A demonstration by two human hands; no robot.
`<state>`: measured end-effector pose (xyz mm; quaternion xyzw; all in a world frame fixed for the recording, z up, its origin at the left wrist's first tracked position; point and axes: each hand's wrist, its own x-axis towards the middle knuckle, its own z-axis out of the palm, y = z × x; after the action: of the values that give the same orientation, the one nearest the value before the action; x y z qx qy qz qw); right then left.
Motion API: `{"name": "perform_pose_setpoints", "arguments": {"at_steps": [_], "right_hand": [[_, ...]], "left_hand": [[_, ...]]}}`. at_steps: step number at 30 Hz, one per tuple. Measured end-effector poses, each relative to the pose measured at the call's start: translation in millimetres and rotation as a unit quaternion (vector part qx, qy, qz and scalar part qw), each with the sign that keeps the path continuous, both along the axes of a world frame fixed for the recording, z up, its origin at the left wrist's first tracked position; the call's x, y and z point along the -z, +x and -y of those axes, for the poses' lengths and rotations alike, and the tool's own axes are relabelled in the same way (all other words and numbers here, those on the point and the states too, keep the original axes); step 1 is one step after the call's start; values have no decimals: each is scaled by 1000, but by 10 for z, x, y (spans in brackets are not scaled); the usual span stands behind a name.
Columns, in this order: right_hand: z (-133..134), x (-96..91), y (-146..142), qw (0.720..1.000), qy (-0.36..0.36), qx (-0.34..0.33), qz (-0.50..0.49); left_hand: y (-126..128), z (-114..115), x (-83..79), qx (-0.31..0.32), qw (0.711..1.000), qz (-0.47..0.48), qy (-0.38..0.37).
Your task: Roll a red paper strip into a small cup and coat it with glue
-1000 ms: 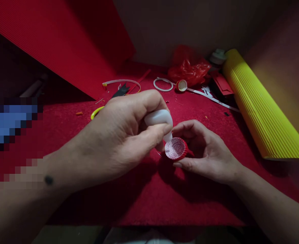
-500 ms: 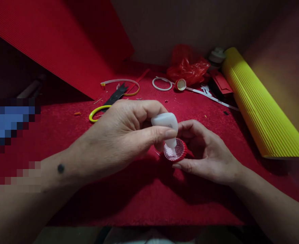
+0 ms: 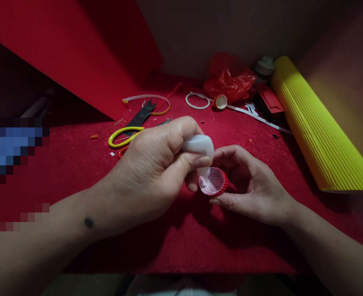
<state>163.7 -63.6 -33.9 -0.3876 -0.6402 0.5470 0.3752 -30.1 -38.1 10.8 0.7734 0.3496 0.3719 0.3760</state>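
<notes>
My left hand (image 3: 166, 164) is closed around a white squeeze bottle (image 3: 200, 144), tipped with its nozzle pointing down. The nozzle end sits at the inner left side of a small cup of coiled paper strip (image 3: 215, 181), red outside and whitish-pink inside. My right hand (image 3: 252, 185) holds this cup from the right, thumb below and fingers behind it. The cup lies tilted, its hollow facing me and to the left. Part of its right side is hidden by my fingers.
Behind my left hand lie yellow-handled scissors (image 3: 116, 137) and a black strip (image 3: 140, 117). Farther back are a white ring (image 3: 197, 100), a small round cup (image 3: 220, 102) and a red plastic bag (image 3: 229, 80). Yellow corrugated sheet (image 3: 317, 131) stands right, red corrugated sheet (image 3: 85, 49) left.
My left hand has rolled and shifted slightly, moving the bottle's nozzle left toward the cup's rim. More of the scissors' handles shows. My right hand and the cup stay nearly still.
</notes>
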Motion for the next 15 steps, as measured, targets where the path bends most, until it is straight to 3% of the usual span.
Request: {"name": "perform_pose_setpoints", "arguments": {"at_steps": [7, 15], "right_hand": [[7, 18, -8, 1000, 17, -3, -9], [4, 24, -11, 1000, 22, 0, -6]], "left_hand": [[-6, 40, 61, -38, 995, -53, 78], [-5, 58, 54, -35, 995, -50, 80]]}}
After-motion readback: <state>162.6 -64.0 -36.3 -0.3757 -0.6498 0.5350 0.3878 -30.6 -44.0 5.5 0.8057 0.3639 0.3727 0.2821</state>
